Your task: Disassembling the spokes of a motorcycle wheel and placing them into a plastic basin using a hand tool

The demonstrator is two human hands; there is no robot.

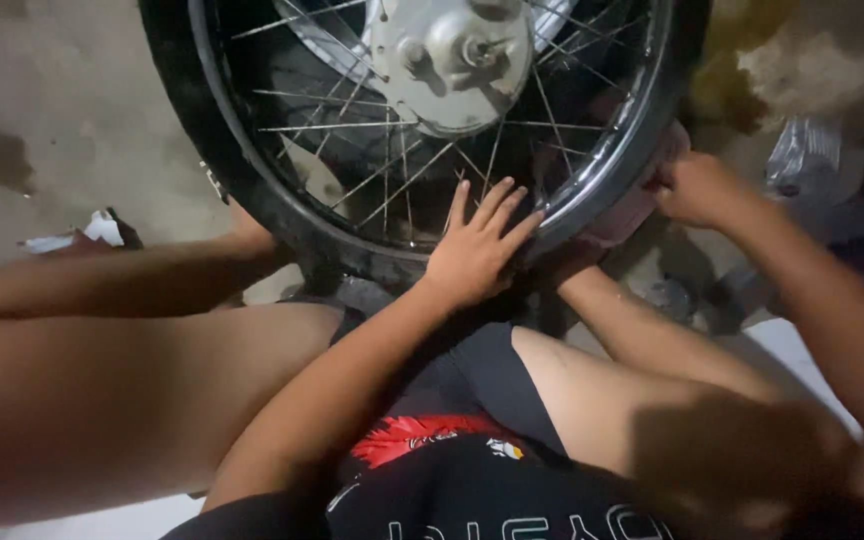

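While the left hand (474,250) lies flat on the spoked motorcycle wheel (422,120), its fingers (497,205) are released and spread over the rim and spokes. The wheel stands upright on the concrete floor (62,110), far from the person, between the bare knees. To the right, the right hand (694,188) is clenched on a pink cloth (642,195), which is pressed against the chrome rim (602,185). The metal hub (452,55) is above, at the far middle.

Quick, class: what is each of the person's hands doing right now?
Left hand: open, fingers spread flat against the wheel rim.
Right hand: closed, gripping a pinkish cloth against the rim's edge.
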